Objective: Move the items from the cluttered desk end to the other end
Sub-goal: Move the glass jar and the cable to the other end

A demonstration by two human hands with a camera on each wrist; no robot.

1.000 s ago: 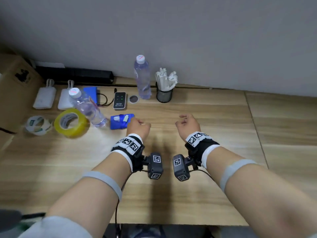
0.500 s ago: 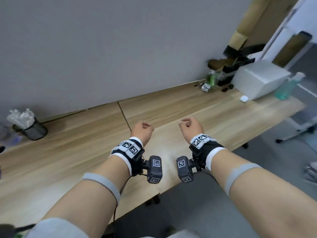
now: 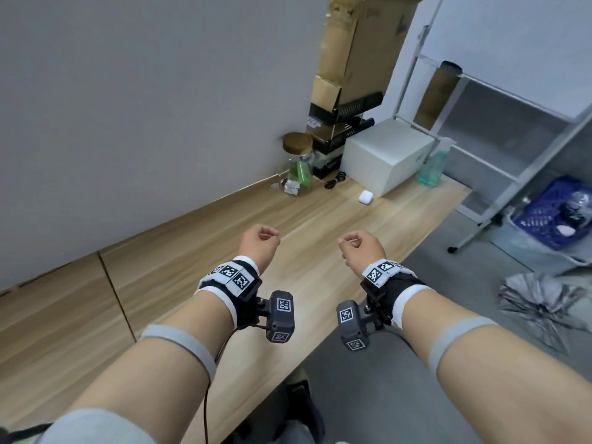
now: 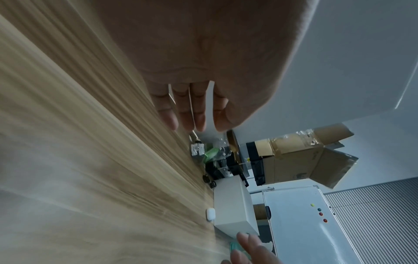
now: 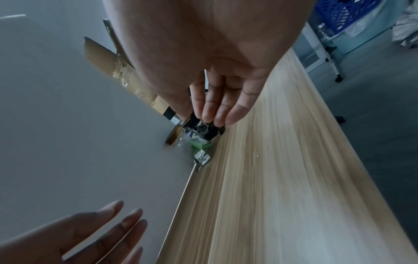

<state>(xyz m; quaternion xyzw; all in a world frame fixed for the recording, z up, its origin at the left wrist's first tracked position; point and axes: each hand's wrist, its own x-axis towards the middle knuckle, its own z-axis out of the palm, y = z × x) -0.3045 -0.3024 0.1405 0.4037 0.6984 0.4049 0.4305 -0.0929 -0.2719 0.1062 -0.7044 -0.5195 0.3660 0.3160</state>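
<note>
- the left hand [image 3: 259,246] and the right hand [image 3: 362,248] are held side by side above the wooden desk [image 3: 192,261], apart from each other and touching nothing.
- in the head view both hands are seen loosely curled. in the left wrist view the left fingers [image 4: 187,110] are shown nearly straight and close together, and in the right wrist view the right fingers [image 5: 217,103] are shown relaxed and slightly bent. nothing is held by either hand.
- bare desk top lies under and ahead of the fingers.
- the nearest objects are grouped at the far end of the desk, well apart from the hands: a cork-lidded glass jar [image 3: 299,165] against the wall, a coiled black cable [image 3: 334,181] beside it, a white box [image 3: 384,158], a small white case [image 3: 365,197] just in front of the box, and a teal bottle [image 3: 434,168] at the box's right side.
- a blue basket [image 3: 544,216] is seen on the floor to the right of the desk.
- compared with a second ago, the view has been swung to the right: the water bottles, tape rolls, blue packet and pen cup seen then at the cluttered end are no longer in the picture.
- compared with half a second ago, the far-end group is shown closer and more central.
- the pose of the hands is unchanged across the frames, loosely curled and empty.
</note>
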